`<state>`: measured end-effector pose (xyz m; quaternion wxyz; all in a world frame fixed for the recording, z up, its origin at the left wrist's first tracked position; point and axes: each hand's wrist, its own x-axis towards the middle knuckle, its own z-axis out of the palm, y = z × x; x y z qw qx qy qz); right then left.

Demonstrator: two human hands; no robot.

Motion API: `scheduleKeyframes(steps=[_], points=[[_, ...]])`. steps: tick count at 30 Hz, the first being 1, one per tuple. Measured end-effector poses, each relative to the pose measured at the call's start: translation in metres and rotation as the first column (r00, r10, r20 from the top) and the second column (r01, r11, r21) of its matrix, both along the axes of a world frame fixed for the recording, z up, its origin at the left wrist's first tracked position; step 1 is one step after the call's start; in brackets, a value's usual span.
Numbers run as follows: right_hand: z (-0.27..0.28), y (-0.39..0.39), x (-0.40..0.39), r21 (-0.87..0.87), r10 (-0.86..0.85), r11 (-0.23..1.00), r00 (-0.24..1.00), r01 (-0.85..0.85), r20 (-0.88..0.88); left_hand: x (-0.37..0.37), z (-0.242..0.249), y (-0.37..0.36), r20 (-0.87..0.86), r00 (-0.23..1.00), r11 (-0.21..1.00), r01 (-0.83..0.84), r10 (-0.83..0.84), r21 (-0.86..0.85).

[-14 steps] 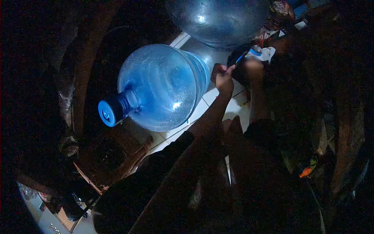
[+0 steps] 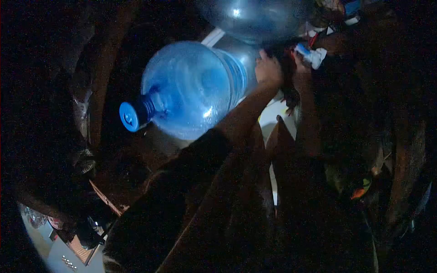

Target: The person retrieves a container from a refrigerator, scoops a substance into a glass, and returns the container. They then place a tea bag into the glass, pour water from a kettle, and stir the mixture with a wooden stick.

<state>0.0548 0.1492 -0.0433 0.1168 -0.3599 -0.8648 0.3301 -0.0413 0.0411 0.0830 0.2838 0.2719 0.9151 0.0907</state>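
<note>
My left hand (image 2: 268, 70) is beside the base of a large blue water jug (image 2: 189, 91), its fingers pointing up and smeared by motion. Whether it grips anything cannot be made out. My right hand (image 2: 301, 64) is just to the right, closed around a crumpled white-and-blue packet (image 2: 312, 55). A dark, shapeless object lies in shadow between the two hands. The jug rests on its side, its blue cap (image 2: 129, 116) facing the lower left. A second large clear jug (image 2: 261, 20) stands beyond my hands at the top.
White floor tile (image 2: 273, 113) shows under my arms. At the upper right lie several small packets (image 2: 350, 9). An orange-and-green item (image 2: 358, 193) is at the right. A brown panel (image 2: 82, 248) and dark clutter sit at the lower left. Most surroundings are very dark.
My left hand has moved up and its fingers have loosened from a pinch near a thin blue strip. My right hand and the white-and-blue packet have shifted slightly up and right.
</note>
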Motion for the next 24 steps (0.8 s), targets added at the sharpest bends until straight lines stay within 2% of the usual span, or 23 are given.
scheduleKeyframes(steps=[1,2,3,4,5,6,7,9,11,12,13,15,16,17,19,20,23,24], points=[[0.030,-0.017,0.006,0.326,0.160,0.939,0.978,-0.111,-0.130,-0.003,0.001,0.000,-0.038,0.998,0.995,-0.043,0.047,0.085],[0.067,-0.033,0.007,0.378,0.137,0.924,0.972,-0.055,-0.193,-0.007,0.004,-0.001,-0.071,0.993,0.981,-0.084,0.098,0.177],[0.087,-0.058,0.013,0.366,0.132,0.929,0.973,-0.054,-0.191,-0.012,0.010,-0.001,-0.068,0.993,0.983,-0.083,0.095,0.164],[0.105,-0.082,0.023,0.105,-0.022,0.994,1.000,0.020,0.018,-0.014,0.015,-0.002,-0.054,0.998,0.989,-0.020,0.028,0.143],[0.112,-0.096,0.029,-0.139,-0.108,0.979,0.959,0.148,0.261,-0.015,0.015,-0.006,-0.037,0.999,0.992,0.038,-0.033,0.123],[0.109,-0.135,0.044,-0.154,-0.098,0.978,0.960,0.142,0.263,-0.013,0.009,-0.012,-0.051,0.999,0.972,0.003,0.009,0.234],[0.096,-0.155,0.060,-0.199,-0.032,0.974,0.931,0.111,0.364,-0.005,0.010,-0.023,-0.046,0.999,0.975,-0.008,0.019,0.223],[0.055,-0.192,0.082,-0.305,0.121,0.951,0.837,0.057,0.534,0.031,0.029,-0.057,-0.102,0.958,0.781,-0.153,0.268,0.606],[0.008,-0.227,0.088,-0.410,0.285,0.912,0.706,0.008,0.649,0.067,0.019,-0.118,0.170,0.943,0.709,-0.329,0.288,0.623],[-0.020,-0.243,0.082,-0.461,0.366,0.888,0.626,-0.013,0.688,0.085,0.012,-0.154,0.323,0.894,0.739,-0.440,0.309,0.511],[-0.012,-0.245,0.083,-0.472,0.384,0.881,0.629,-0.031,0.676,0.104,-0.005,-0.186,0.464,0.819,0.758,-0.528,0.336,0.383],[-0.018,-0.269,0.085,-0.452,0.347,0.890,0.722,-0.053,0.599,0.136,-0.109,-0.290,0.681,0.545,0.607,-0.773,0.490,0.182],[-0.019,-0.281,0.087,-0.443,0.323,0.895,0.763,-0.054,0.559,0.124,-0.133,-0.315,0.434,0.666,0.747,-0.664,0.607,-0.026],[-0.021,-0.289,0.090,-0.428,0.291,0.903,0.803,-0.050,0.520,0.111,-0.147,-0.335,0.166,0.780,0.789,-0.551,0.603,-0.274],[-0.025,-0.298,0.098,-0.388,0.212,0.921,0.873,-0.029,0.440,0.108,-0.150,-0.361,-0.066,0.847,0.824,-0.528,0.527,-0.204],[-0.030,-0.298,0.102,-0.364,0.173,0.931,0.900,-0.017,0.400,0.105,-0.152,-0.353,-0.094,0.861,0.797,-0.500,0.500,-0.340],[-0.039,-0.295,0.107,-0.283,0.043,0.959,0.965,0.033,0.259,0.109,-0.160,-0.329,-0.053,0.898,0.814,-0.419,0.436,-0.401],[-0.041,-0.288,0.108,-0.249,-0.005,0.967,0.978,0.057,0.207,0.112,-0.161,-0.322,-0.044,0.891,0.822,-0.436,0.453,-0.367]])
